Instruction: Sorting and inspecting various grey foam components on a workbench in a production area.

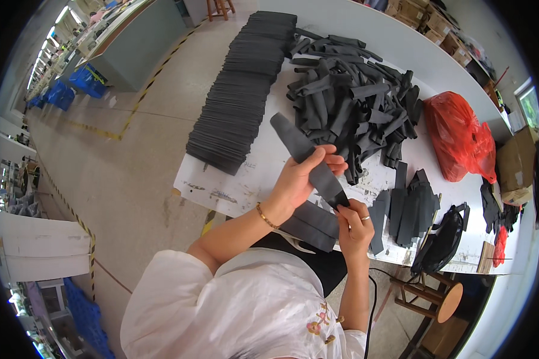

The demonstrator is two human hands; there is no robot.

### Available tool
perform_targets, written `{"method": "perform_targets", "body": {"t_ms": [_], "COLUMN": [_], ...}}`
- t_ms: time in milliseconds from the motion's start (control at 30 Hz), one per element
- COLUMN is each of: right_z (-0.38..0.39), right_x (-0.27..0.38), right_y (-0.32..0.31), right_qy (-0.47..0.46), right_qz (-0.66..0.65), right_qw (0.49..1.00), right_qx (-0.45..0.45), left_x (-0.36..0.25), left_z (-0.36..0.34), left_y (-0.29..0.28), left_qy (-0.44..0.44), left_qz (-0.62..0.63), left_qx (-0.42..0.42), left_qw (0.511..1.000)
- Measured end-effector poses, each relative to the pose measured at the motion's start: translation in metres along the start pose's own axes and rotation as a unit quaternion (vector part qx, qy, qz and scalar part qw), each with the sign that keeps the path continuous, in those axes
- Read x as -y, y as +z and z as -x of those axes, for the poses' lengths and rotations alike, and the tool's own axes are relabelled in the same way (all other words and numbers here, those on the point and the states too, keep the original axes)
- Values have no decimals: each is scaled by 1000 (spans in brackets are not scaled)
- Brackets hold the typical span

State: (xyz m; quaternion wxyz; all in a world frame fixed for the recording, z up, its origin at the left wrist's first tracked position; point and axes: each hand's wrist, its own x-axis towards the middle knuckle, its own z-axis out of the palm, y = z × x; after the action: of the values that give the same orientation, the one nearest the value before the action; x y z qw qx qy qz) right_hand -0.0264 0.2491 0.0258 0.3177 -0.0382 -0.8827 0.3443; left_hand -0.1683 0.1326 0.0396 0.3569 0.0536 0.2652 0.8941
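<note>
A long dark-grey fabric strip [292, 137] slants between my hands above the front edge of the white table [200, 185]. My left hand [308, 170] grips it around the middle, thumb on top and fingers beneath. At the strip's lower end, my right hand [354, 224] pinches it between thumb and fingers. Below my hands, more flat dark strips [311, 224] lie near the table's front edge. Beyond them spreads a loose heap of rolled dark fabric pieces [356, 96]. A long, neat row of stacked dark pieces [242, 90] runs along the table's left side.
Flat dark pieces [410, 209] lie at the right, beside a black bag [446, 239]. Behind these sit a red plastic bag [458, 137] and a cardboard box [517, 164]. A wooden stool [448, 302] stands under the table's right end. Blue bins [88, 81] are far left.
</note>
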Motion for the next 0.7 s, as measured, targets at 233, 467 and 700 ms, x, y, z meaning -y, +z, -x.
{"method": "perform_targets", "body": {"t_ms": [233,467,700], "right_z": [-10,-16,-15], "right_x": [-1,0,-4], "right_y": [7,10,11], "right_qy": [-50,-55,-43], "right_qz": [-13,-39,-40], "right_qw": [998,997,998], "right_qx": [-33,-35,-22], "left_x": [24,36,40], "left_z": [12,16,17], "left_y": [8,7,7], "left_qy": [7,19,16], "left_qz": [17,56,67], "left_qx": [-31,-15,-26], "left_qw": [999,998,997]}}
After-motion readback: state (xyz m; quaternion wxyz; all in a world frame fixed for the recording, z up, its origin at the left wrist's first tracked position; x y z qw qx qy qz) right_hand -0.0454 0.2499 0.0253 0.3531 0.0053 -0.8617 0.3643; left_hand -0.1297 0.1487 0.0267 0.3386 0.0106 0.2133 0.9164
